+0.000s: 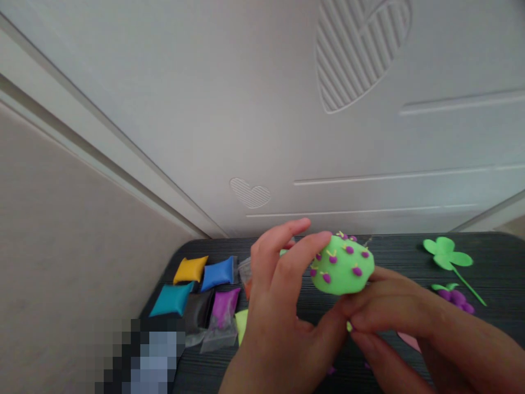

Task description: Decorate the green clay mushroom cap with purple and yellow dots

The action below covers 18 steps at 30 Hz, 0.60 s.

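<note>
My left hand (283,306) holds a rounded green clay piece (342,279), its fingers along the left side and the thumb underneath. Small purple clay balls with thin yellow stems dot the green surface. Just below this piece, my right hand (402,312) pinches a tiny yellow-green bit of clay (349,326) between thumb and finger. The back of the right hand's fingers is close against the green piece's lower right edge; whether they also support it, I cannot tell.
On the dark table lie yellow (191,270), blue (219,273), teal (171,299), black (198,309) and purple (225,306) clay packets at left. A green clay clover (447,253) and purple clay grapes (457,299) lie at right. A white panel (197,109) stands behind.
</note>
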Each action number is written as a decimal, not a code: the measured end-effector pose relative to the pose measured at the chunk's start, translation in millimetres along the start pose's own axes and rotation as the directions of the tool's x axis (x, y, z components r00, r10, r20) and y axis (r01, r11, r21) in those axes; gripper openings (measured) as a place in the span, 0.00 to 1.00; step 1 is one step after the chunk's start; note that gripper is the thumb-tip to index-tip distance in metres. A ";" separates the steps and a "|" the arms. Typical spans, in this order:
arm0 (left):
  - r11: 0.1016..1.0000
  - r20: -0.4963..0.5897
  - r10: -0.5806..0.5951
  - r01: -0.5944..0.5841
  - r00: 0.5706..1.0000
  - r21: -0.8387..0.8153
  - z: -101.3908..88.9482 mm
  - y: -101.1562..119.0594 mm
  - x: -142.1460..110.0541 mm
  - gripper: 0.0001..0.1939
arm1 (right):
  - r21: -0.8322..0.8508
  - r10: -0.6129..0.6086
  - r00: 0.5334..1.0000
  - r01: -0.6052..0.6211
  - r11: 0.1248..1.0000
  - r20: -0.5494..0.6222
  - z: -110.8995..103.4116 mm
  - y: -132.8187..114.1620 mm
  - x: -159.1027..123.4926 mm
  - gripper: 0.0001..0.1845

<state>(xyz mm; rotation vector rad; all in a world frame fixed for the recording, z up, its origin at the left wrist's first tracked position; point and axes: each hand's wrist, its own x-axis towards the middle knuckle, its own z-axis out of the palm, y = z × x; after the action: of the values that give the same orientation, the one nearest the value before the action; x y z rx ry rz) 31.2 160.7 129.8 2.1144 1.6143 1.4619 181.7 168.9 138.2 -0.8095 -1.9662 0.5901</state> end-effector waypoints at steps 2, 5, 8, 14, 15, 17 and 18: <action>1.000 0.000 0.020 -0.020 1.000 0.010 -3.3 4.4 0.1 0.29 | -0.027 -0.012 1.000 0.012 1.000 0.007 -3.9 -7.8 0.4 0.14; 0.997 -0.007 0.072 -0.072 0.997 0.033 -8.6 11.0 -0.2 0.29 | -0.070 -0.074 0.997 0.076 0.995 0.032 -10.7 -18.6 1.5 0.15; 0.995 -0.026 0.099 -0.099 0.995 0.011 -12.4 16.1 -1.4 0.30 | -0.075 -0.081 0.996 0.083 0.994 0.021 -15.7 -27.8 0.9 0.13; 0.981 -0.041 0.107 -0.112 0.993 -0.158 -15.4 21.3 -2.3 0.29 | 0.089 -0.018 0.983 0.035 0.995 -0.182 -14.8 -42.5 -9.3 0.09; 0.976 -0.057 0.119 -0.127 0.991 -0.175 -15.9 22.1 -2.1 0.29 | 0.114 0.000 0.981 0.022 0.993 -0.193 -14.6 -44.5 -11.0 0.09; 0.968 -0.082 0.147 -0.160 0.986 -0.191 -17.1 23.6 -1.9 0.28 | 0.150 0.011 0.981 0.019 0.988 -0.194 -15.2 -47.9 -13.0 0.09; 0.966 -0.090 0.156 -0.171 0.984 -0.194 -17.7 24.4 -1.9 0.28 | 0.164 0.019 0.980 0.014 0.986 -0.198 -16.0 -49.4 -13.3 0.09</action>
<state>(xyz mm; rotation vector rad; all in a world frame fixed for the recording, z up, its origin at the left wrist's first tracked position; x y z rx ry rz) 35.1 141.0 152.3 2.1434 1.2755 1.6929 185.6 127.3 171.8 -0.7388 -1.7102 0.6391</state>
